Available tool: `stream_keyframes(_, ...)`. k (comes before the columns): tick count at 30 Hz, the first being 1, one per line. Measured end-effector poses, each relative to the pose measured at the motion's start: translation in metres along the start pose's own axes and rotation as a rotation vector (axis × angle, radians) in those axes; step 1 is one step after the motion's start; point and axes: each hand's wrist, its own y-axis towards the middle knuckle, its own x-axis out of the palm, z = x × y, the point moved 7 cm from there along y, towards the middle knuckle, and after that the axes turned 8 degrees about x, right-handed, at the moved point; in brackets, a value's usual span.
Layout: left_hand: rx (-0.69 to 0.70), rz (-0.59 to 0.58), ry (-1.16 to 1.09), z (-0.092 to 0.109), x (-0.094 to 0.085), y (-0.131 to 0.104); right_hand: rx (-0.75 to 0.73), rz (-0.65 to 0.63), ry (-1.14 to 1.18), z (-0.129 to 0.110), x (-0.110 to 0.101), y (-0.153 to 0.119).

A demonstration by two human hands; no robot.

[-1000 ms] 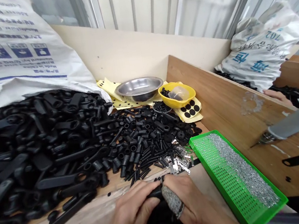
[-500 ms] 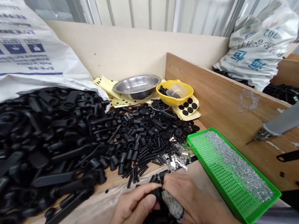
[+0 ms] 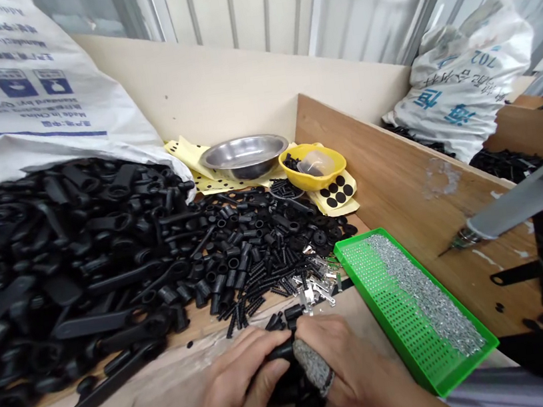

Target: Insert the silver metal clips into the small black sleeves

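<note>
My left hand (image 3: 244,386) is closed, its thumb and fingers pinching a black plastic part (image 3: 283,351) near the front of the bench. My right hand (image 3: 350,371) is curled against the same part from the other side; its grip is mostly hidden. A grey speckled wrap (image 3: 314,366) covers its thumb. Under and between the hands lie more black pieces (image 3: 307,406), partly covered by the fingers. Just beyond the fingertips are small black tubes (image 3: 293,312) and silvery metal clips (image 3: 318,291).
A heap of black plastic handles (image 3: 77,258) spills from a white sack (image 3: 32,82) at left. At right lies a green perforated tray (image 3: 384,322) with small metal parts, beside a grey pointed tool (image 3: 505,211). Behind stand a steel bowl (image 3: 245,157) and a yellow bowl (image 3: 315,174).
The view has shifted slightly. My left hand's fingers have moved forward over the black part and cover more of it. My right hand stays pressed close beside it.
</note>
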Motion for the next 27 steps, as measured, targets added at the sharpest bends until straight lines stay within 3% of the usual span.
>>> stream_keyframes(3,0.079,-0.005,0.043,0.005,0.003,-0.002,0.099,0.006,0.169,0.005,-0.001,-0.001)
stream_keyframes(7,0.177,0.054,0.13,0.01,0.007,-0.007,0.1,0.026,0.431,0.007,0.002,-0.001)
stream_keyframes(11,0.189,0.092,0.083,0.008,0.007,-0.007,0.081,0.056,0.364,0.008,0.005,-0.002)
stream_keyframes(13,0.125,0.093,-0.004,0.006,0.005,-0.004,0.043,0.079,0.234,0.007,0.005,-0.003)
stream_keyframes(16,-0.09,0.054,-0.163,-0.003,0.005,0.0,-0.041,0.081,0.123,0.004,0.007,-0.004)
stream_keyframes(21,-0.416,-0.077,-0.505,-0.016,0.019,-0.003,-0.195,0.115,-0.134,-0.002,0.003,-0.007)
stream_keyframes(27,-0.541,-0.122,-0.72,-0.019,0.031,-0.011,-0.351,0.071,-0.327,-0.008,0.001,-0.013)
